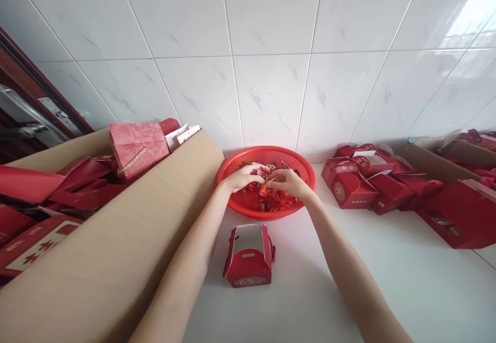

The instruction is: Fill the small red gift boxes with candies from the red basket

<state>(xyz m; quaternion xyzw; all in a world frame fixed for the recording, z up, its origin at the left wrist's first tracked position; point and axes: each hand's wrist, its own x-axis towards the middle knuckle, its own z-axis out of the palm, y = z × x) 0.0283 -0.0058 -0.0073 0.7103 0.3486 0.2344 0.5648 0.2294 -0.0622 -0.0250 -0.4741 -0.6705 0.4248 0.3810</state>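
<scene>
head-worn view looking forward and down at both hands.

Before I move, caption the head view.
Left hand and right hand over wrapped sweets in a red basket, open red box in front.

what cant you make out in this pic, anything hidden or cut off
- Head view: what the left hand and right hand pinch; fingers cover it.
- Head view: floor of the open red box; its front wall hides it.
- Head view: print on the wrapped pieces; too small.
- Head view: near end of the big carton; cut off by the picture's edge.
</scene>
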